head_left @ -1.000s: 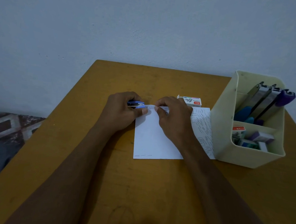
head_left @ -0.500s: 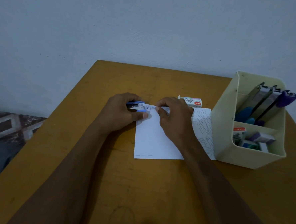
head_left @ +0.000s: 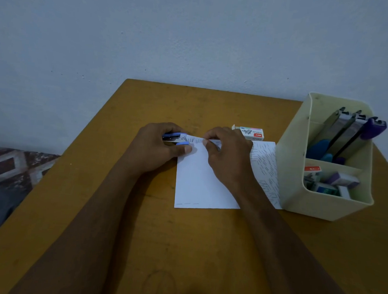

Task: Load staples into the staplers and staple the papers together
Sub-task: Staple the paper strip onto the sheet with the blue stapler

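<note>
White papers (head_left: 197,183) lie on the wooden table (head_left: 137,234) in the middle of the view. My left hand (head_left: 156,149) grips a small blue stapler (head_left: 176,139) whose jaws sit over the papers' top left corner. My right hand (head_left: 226,155) pinches the papers' top edge, which is lifted and curled. A printed sheet (head_left: 265,169) sticks out to the right under my right hand. A small staple box (head_left: 250,133) lies just behind the papers.
A cream organiser (head_left: 292,189) stands at the right, touching the printed sheet. It holds several staplers (head_left: 348,131) upright in its back part and small staple boxes (head_left: 331,182) in front. The wall is close behind the table. A patterned floor shows at left.
The stapler has slid slightly further onto the papers' top left corner, and the top edge has lifted and curled more. Both hands stay almost in place.
</note>
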Available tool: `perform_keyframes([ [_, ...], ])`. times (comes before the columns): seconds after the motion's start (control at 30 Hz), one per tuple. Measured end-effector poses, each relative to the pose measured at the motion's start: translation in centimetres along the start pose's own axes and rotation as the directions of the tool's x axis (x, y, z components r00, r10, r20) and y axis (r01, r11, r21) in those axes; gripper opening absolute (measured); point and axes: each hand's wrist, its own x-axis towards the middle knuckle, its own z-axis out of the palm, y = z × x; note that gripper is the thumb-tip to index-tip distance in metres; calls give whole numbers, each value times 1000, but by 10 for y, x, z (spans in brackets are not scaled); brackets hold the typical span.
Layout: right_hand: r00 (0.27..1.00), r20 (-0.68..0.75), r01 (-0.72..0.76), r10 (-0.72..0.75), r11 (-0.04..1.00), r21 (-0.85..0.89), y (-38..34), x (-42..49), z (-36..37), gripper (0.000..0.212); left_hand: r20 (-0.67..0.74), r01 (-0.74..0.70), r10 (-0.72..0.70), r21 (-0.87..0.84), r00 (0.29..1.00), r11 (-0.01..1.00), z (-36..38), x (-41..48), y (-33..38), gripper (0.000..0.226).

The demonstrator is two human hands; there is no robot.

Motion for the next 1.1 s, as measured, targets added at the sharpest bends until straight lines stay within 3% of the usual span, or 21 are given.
perform_keyframes([
  [0.6,1000,-13,24,-24,999,31,0,-1,0,2,-131,-58,54,-24,990,998,10,5,-7,15],
  [1.1,1000,0,2,-2,1000,23,1,0,0,3,-51,-9,9,-9,999,1000,3,0,-5,35],
])
